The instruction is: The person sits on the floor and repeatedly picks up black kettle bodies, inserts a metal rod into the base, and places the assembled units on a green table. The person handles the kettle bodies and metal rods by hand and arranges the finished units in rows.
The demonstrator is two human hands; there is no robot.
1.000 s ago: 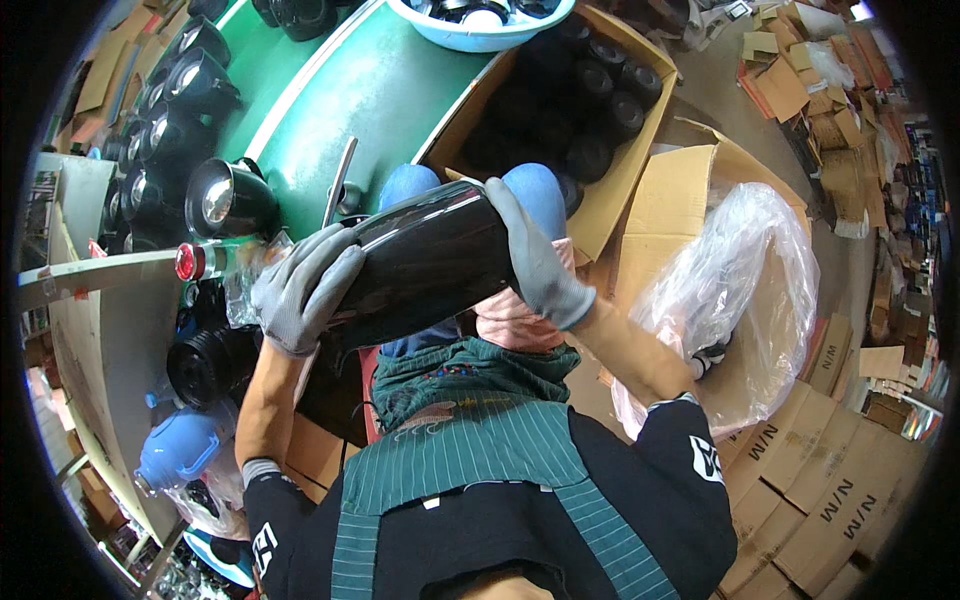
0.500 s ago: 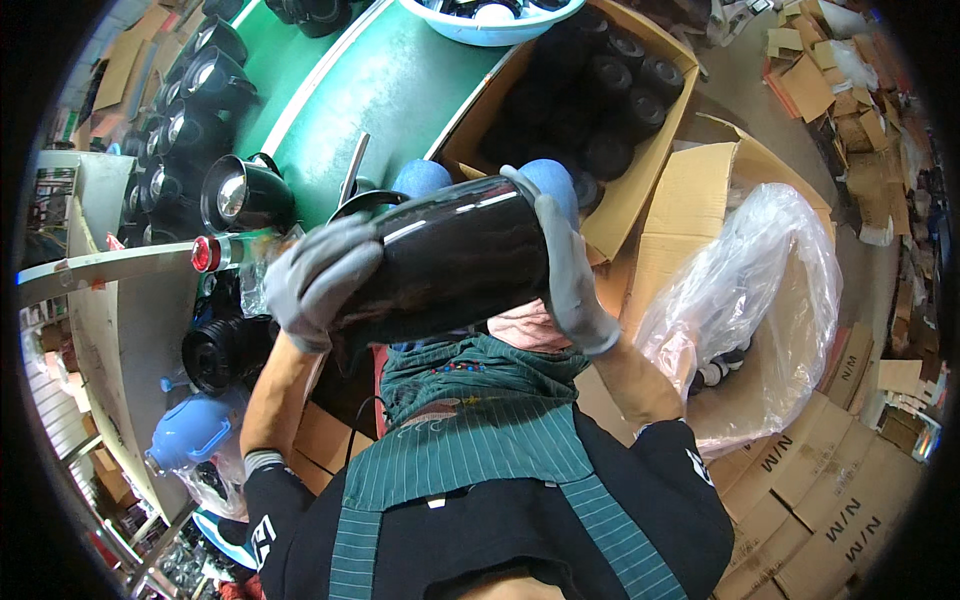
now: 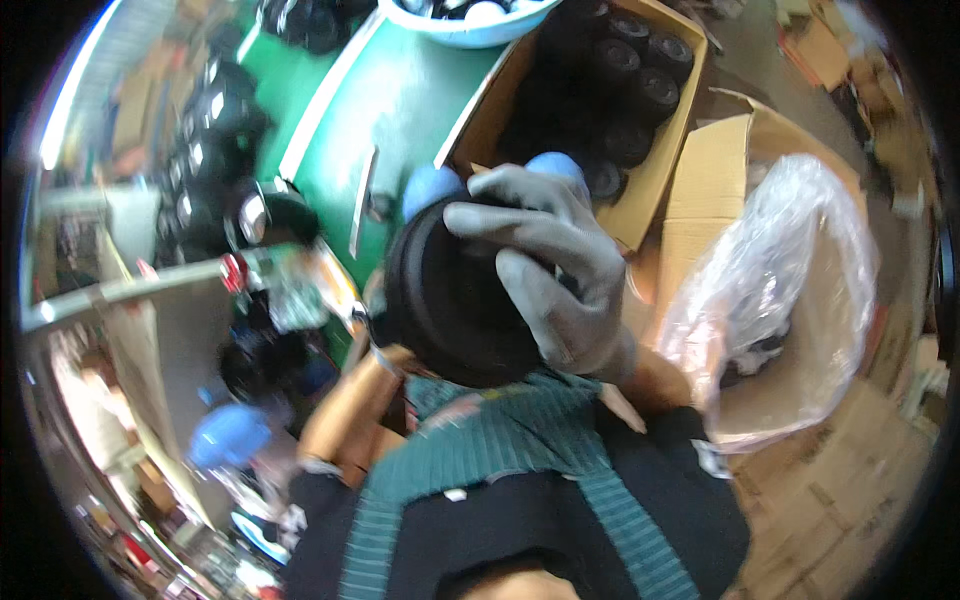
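Note:
A black cylindrical vessel (image 3: 440,310) is held in front of my lap, with its round end facing up toward me. My right hand (image 3: 575,265), in a grey glove, bends its fingers over that end and its right side. The left forearm (image 3: 350,405) reaches up behind the vessel, which hides the left hand's fingers, so their grip does not show. Just beyond the vessel, a thin metal strip (image 3: 362,200) lies on the green table (image 3: 410,110). More glossy black vessels (image 3: 215,160) stand at the left, blurred.
Ahead right is a carton (image 3: 655,190) full of black round parts. Beside it stands an open box with a clear plastic liner (image 3: 735,290). A light blue basin (image 3: 470,32) sits at the far edge. Flat cartons (image 3: 830,490) lie lower right; a blue container (image 3: 230,435) is lower left.
The vessel has turned from lying sideways to showing its round end. My right hand has come over that end; my left hand has gone behind it. My head view has shifted slightly.

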